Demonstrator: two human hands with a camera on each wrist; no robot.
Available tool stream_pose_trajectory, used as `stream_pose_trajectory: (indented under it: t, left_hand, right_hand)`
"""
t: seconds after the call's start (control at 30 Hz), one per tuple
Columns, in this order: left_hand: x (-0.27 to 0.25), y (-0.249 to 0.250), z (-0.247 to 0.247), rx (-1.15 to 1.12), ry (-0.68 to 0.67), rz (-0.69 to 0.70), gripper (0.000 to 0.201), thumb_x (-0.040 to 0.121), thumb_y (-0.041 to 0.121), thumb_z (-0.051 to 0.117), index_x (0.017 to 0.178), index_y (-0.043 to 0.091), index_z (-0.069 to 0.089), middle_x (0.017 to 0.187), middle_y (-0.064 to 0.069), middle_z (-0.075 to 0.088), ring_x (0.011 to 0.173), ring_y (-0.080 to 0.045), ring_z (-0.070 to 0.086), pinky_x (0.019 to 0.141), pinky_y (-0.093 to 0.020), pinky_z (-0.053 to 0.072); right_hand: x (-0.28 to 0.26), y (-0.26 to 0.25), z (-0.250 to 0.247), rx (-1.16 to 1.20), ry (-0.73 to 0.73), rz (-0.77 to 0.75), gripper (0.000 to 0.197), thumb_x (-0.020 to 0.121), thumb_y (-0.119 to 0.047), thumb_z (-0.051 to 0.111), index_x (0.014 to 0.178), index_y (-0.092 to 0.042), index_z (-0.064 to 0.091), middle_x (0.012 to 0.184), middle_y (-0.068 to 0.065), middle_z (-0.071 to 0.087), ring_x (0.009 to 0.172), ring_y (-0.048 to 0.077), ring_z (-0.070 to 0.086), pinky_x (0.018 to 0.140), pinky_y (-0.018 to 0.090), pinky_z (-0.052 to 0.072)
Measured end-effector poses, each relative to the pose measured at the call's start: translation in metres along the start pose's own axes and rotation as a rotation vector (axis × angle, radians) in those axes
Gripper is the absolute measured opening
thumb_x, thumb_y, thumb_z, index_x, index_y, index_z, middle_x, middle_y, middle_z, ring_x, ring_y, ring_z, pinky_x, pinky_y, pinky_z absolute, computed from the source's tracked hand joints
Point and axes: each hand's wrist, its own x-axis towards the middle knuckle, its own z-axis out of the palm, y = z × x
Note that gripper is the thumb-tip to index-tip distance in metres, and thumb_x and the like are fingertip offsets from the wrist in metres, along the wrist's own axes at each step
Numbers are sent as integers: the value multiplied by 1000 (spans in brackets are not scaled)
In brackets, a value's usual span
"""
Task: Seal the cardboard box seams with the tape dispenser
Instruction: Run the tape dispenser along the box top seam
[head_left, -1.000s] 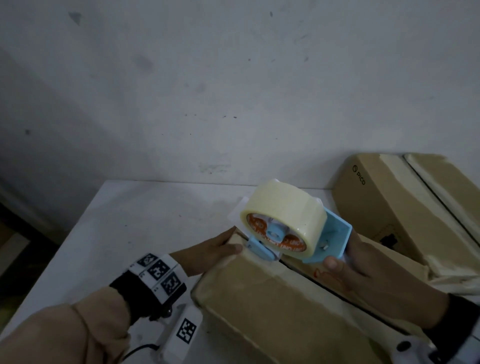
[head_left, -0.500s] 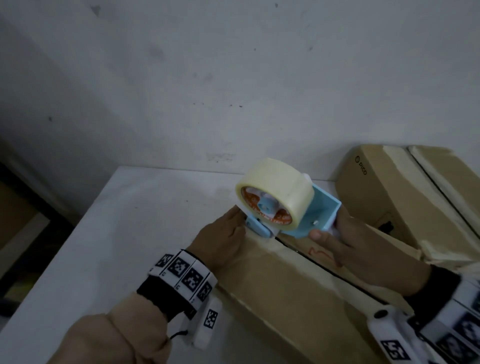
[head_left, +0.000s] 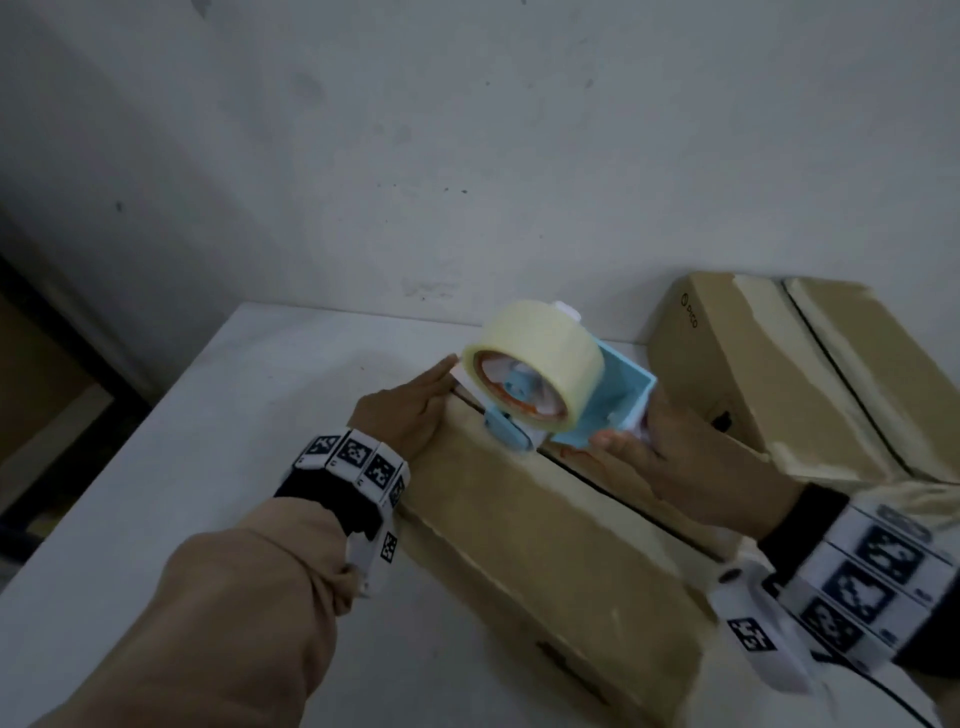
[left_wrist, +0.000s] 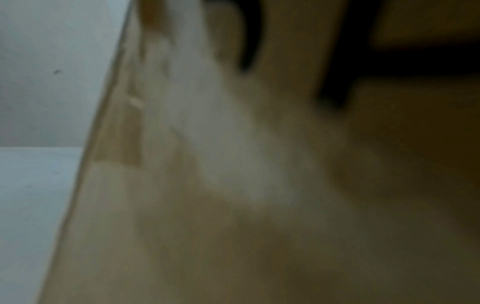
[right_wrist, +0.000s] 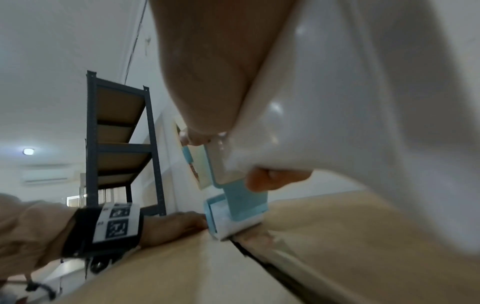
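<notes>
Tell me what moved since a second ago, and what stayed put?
Little moved. The left hand slid forward along the cardboard box, its fingers now beside the tape roll. The view also shifted. Staying the same: the right hand keeps its grip on the blue tape dispenser, nose at the far end of the open seam. The second box stayed put.

Scuffed off-white plaster wall (head_left: 467, 156) behind a plain white surface (head_left: 156, 493). Dark metal shelving rack with brown boards (right_wrist: 119, 144), small ceiling light (right_wrist: 28, 151), wall-mounted white air conditioner (right_wrist: 46, 174).
</notes>
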Motion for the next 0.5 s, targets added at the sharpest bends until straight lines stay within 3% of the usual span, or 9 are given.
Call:
stream_pose_trajectory:
  t: [0.1,0.2,0.3,0.37,0.4,0.43,0.5]
  left_hand:
    - [1,1,-1,19,3,0,48,101,29,18,147,37,3,156,18,-2,137,-11,32,102,-27,34]
    - [0,5,-3,28,-21,-21,50,101,26,19,147,38,3,156,18,-3,137,-11,33,101,-26,34]
    - [-1,12,-4,185,-37,-50,51,100,26,19,147,35,1,157,15,-4,141,-12,24,107,-33,29]
    - [-8,28,3,331,-11,-93,52,99,28,18,149,29,3,158,9,-5,146,-17,4,116,-50,12]
    - [-14,39,12,345,-10,-104,53,97,32,13,149,25,5,159,5,-4,146,-20,-2,114,-56,5]
    - [-22,54,21,353,-11,-99,59,92,38,3,149,22,8,159,2,-1,146,-23,-2,112,-60,5]
    - [-38,72,46,387,2,-28,81,80,41,-16,147,16,21,157,-3,16,144,-29,17,104,-68,18]
  right_hand:
    - [-38,13,-15,-14,48,12,92,61,-90,32,120,-20,45,106,-7,62,95,0,59,76,18,49]
    - [-63,18,-21,29,70,16,83,66,-80,43,123,-20,44,100,-14,60,84,-11,58,62,5,43]
    - [-69,23,-21,36,68,24,82,67,-79,45,124,-20,43,97,-13,62,76,-9,59,57,7,43]
    - [-68,28,-20,3,46,15,86,66,-85,39,125,-22,42,101,-10,64,80,-3,61,61,17,49]
    - [-68,30,-21,-5,36,5,87,67,-85,38,125,-21,42,100,-10,64,78,-2,61,61,18,49]
    - [-69,32,-21,0,30,-1,86,67,-84,39,125,-20,43,96,-10,64,74,-4,60,57,14,46]
    - [-69,32,-21,26,40,-8,79,70,-75,43,124,-17,43,91,-13,61,69,-8,58,52,8,40]
